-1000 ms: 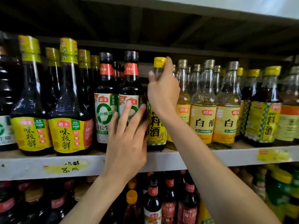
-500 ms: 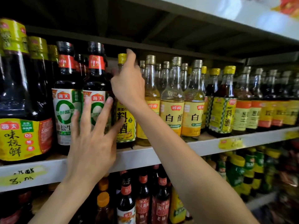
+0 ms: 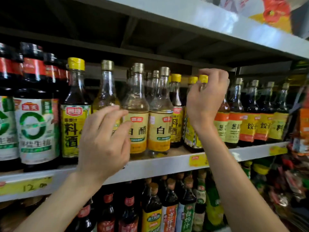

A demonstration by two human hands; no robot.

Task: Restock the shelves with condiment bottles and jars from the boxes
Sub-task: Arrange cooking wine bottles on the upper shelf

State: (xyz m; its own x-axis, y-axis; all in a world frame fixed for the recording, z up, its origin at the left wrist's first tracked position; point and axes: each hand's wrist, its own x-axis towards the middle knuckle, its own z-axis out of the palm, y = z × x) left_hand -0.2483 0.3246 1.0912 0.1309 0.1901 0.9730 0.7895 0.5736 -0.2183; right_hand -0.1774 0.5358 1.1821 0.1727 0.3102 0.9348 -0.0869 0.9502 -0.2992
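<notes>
shelf [image 3: 150, 166] | condiment bottles [image 3: 158, 131] upright in rows | yellow price tags [image 3: 197, 160] on edge

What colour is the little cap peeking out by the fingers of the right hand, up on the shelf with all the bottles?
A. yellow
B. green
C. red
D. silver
A: the cap showing between the curled fingers of the right hand is bright yellow.

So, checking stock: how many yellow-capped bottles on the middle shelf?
4 yellow-capped bottles: one at left beside the soy sauce, two right of the white vinegar, one at the right hand. Others may hide behind.
</notes>
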